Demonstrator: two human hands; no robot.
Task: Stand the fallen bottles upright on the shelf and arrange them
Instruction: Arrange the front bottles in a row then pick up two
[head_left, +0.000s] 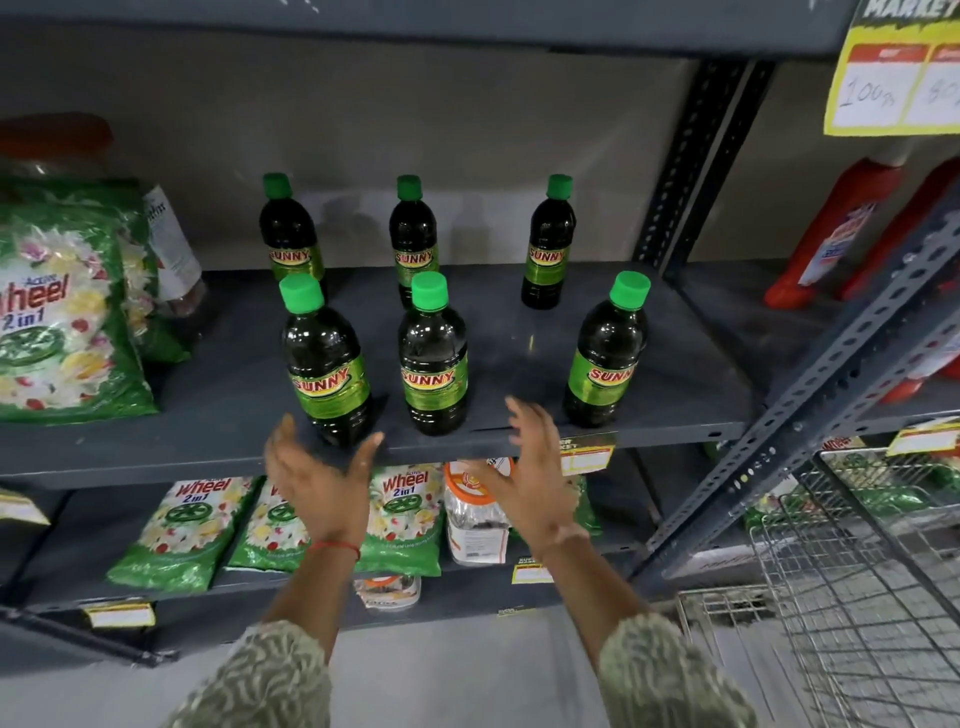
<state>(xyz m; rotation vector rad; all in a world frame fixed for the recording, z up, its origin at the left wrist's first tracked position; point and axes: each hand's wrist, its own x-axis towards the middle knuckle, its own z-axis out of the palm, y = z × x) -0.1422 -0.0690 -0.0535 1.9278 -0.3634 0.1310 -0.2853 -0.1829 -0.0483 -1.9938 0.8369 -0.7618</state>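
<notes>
While hands (426, 478) hover spread and empty, six upright "SUNNY" bottles (434, 358), "Wheel 2in1" packs (57, 312).

We have one view only, a wide-angle camera worn on the head, facing forward and slightly down at a grey metal shelf (519, 332) that fills the middle of the frame at close range, near enough that both forearms enter from six o'clock. The wide lens bends the shelf upright (696, 171) at one o'clock and the slotted brace (831, 364) at three o'clock. A lower shelf (311, 587) shows toward seven o'clock, a wire basket (857, 597) toward four.
</notes>
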